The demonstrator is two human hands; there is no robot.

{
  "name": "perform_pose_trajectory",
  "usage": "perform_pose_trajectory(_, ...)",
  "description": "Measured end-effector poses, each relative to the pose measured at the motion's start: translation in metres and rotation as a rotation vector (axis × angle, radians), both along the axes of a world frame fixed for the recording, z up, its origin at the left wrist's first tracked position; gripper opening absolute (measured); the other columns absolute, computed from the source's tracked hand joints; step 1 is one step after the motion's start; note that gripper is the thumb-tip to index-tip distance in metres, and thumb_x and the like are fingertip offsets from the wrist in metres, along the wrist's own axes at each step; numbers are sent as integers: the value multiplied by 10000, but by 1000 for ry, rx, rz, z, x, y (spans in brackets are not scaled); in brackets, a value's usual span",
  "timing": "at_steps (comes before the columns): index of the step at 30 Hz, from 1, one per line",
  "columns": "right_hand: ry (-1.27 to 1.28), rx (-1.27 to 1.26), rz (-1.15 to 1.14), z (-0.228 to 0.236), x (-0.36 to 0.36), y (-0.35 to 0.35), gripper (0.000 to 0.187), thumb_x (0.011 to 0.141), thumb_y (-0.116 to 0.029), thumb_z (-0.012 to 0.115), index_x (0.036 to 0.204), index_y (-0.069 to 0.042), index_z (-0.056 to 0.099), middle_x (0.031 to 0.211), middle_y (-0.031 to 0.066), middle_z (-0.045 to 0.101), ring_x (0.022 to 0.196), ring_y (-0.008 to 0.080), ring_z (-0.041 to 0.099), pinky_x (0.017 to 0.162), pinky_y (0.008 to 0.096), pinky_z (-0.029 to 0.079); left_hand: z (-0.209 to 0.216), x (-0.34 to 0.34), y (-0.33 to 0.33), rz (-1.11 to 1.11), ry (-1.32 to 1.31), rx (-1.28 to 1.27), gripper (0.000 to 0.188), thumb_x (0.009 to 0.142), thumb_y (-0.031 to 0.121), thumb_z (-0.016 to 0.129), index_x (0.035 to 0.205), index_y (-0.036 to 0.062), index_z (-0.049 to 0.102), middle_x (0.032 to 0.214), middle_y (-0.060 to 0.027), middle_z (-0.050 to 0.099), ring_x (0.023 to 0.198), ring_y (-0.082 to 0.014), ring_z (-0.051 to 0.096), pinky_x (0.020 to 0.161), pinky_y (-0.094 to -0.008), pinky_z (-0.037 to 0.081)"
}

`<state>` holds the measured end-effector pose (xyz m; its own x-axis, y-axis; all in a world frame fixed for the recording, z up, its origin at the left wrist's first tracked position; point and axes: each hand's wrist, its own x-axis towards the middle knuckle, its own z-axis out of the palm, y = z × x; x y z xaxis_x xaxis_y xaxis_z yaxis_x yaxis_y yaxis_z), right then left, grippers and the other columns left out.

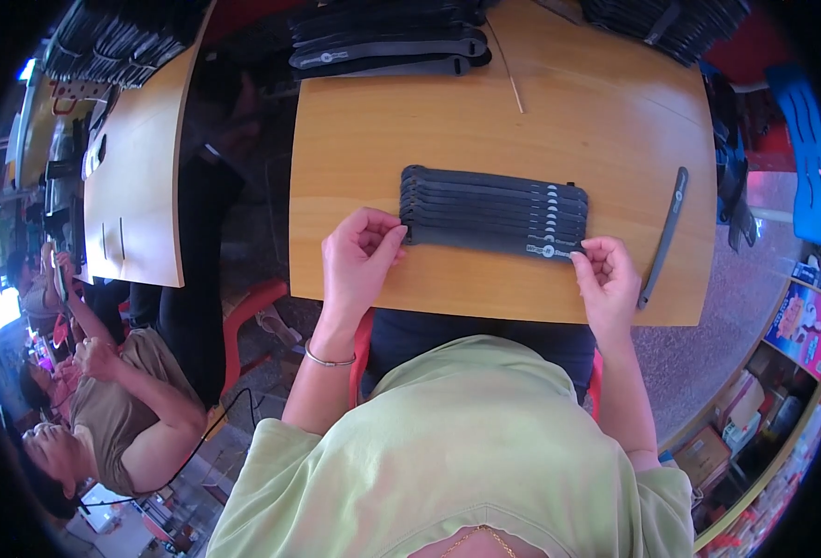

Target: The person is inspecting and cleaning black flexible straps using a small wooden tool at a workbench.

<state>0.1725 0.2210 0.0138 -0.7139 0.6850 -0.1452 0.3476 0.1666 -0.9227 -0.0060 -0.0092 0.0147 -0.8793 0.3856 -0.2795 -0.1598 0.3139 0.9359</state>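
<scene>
Several dark grey fabric straps point(485, 205) lie overlapped in a neat row on the wooden table, light printed marks lined up near their right ends. At the row's near left corner, my left hand point(359, 256) pinches the end of the nearest strap between thumb and fingers. The other end of that same strap is between the thumb and fingers of my right hand point(608, 276), at the near right corner. A single loose strap point(665, 237) rests slantwise to the right of my right hand.
A pile of similar straps point(387, 51) sits at the table's point(355, 130) far left, another bundle point(666, 28) at the far right. One thin stick point(506, 67) lies between them. Leftward, a co-worker point(127, 409) sits by a second table point(136, 205). Shelves point(754, 409) stand at the right.
</scene>
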Motion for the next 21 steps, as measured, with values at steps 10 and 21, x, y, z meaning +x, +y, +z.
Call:
perform_pose_trajectory(10,-5,42,-7,-1,0,0,163,809,-21,685,918,-23,565,750,-8,595,631,21,526,541,161,431,2,0,2,-1,-11,-46,70,831,7,648,857,-31,597,689,-32,619,591,-71,607,531,-184,481)
perform_pose_trajectory(21,-20,148,-10,-3,1,-1,156,788,-33,701,864,-28,566,694,-17,589,582,22,522,520,177,445,0,1,2,-17,8,-40,71,829,-5,645,863,-27,587,693,-34,620,598,-73,607,544,-185,482)
